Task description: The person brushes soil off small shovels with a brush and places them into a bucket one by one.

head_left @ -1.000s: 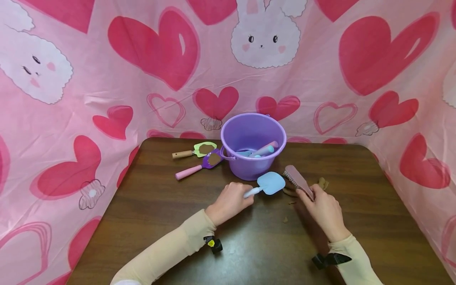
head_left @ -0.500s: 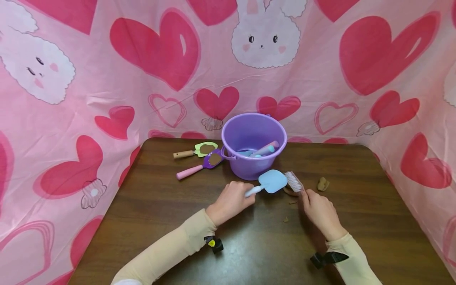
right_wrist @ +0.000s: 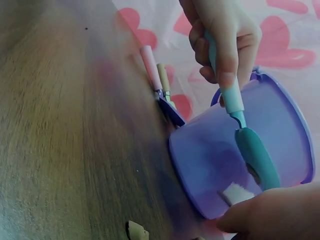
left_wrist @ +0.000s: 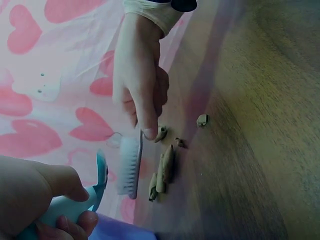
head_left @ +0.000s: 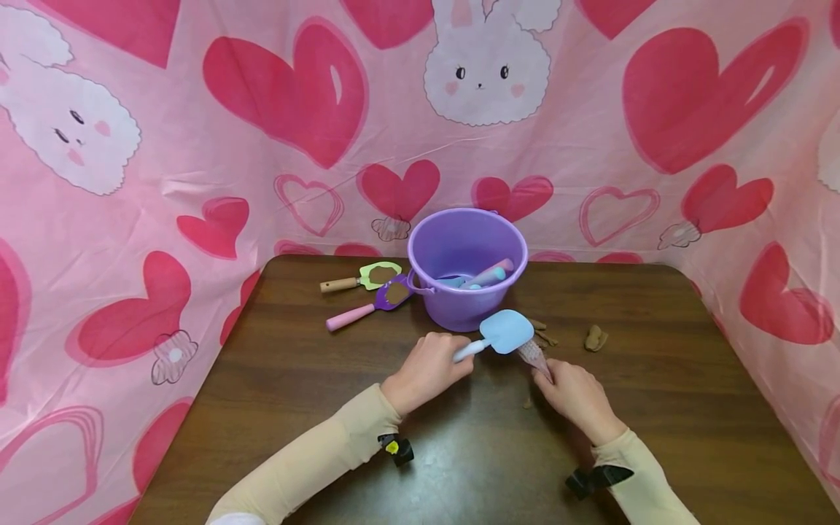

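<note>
My left hand [head_left: 426,372] grips the white handle of a light blue toy shovel [head_left: 507,332], its blade held out in front of the bucket. The right hand [head_left: 577,397] pinches the handle of a pink brush [head_left: 534,357] with white bristles. In the head view the brush head sits at the blade's lower right edge, partly behind it. In the left wrist view the bristles [left_wrist: 129,165] face the shovel. Whether they touch it I cannot tell. Brown clay-like rolls [left_wrist: 165,170] lie on the table just beyond the brush, and a separate brown lump [head_left: 596,338] lies to the right.
A purple bucket [head_left: 459,310] with several tool handles inside stands at the table's [head_left: 315,437] back. Left of it lie a green trowel [head_left: 369,275] with a wooden handle and a purple trowel [head_left: 387,295] with a pink handle. Patterned pink cloth [head_left: 262,131] surrounds the back and sides.
The brush has swung left and down to the blade's edge, turning its bristles into view midway. The shovel has shifted slightly right. The brown pieces are less covered.
</note>
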Demonstrator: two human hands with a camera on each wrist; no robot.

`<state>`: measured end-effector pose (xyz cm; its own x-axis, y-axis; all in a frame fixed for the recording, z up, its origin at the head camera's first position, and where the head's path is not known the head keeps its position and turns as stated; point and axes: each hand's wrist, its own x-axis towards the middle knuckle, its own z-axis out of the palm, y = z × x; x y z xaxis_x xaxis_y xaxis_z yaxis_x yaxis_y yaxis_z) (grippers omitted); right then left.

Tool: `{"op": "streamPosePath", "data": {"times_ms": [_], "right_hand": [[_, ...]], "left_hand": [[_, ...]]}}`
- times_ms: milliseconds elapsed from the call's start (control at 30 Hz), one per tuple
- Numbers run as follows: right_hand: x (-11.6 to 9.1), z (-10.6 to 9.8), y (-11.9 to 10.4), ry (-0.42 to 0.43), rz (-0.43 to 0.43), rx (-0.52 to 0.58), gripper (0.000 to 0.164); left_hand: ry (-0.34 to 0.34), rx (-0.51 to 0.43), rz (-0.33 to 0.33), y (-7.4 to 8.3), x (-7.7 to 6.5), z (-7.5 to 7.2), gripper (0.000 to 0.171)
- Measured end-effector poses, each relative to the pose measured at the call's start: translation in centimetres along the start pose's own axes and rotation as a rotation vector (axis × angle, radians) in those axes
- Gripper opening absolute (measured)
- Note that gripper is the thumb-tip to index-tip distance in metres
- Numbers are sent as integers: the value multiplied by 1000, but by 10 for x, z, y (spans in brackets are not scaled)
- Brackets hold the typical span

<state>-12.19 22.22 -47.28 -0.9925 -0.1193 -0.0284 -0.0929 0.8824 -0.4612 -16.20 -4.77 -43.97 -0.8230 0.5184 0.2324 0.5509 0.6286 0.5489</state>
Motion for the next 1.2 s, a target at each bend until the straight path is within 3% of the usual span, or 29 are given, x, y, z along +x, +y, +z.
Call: {"op": "streamPosePath", "data": {"times_ms": [200, 367, 600, 900, 1200], "right_hand": [[3, 13, 8, 60, -49, 31, 49], [5, 22, 12, 93, -108, 84, 51], [2, 8, -17, -4, -70, 97, 43], [1, 4, -16, 90, -38, 82, 44], [3, -6, -4, 66, 41, 53, 44]], "left_hand": [[4, -20, -5, 2, 1, 0, 12], [14, -31, -5, 2, 1, 0, 9], [32, 19, 5, 4, 2, 2, 10], [20, 43, 35, 6, 6, -1, 16], [-43, 17, 51, 7, 5, -3, 23]]}}
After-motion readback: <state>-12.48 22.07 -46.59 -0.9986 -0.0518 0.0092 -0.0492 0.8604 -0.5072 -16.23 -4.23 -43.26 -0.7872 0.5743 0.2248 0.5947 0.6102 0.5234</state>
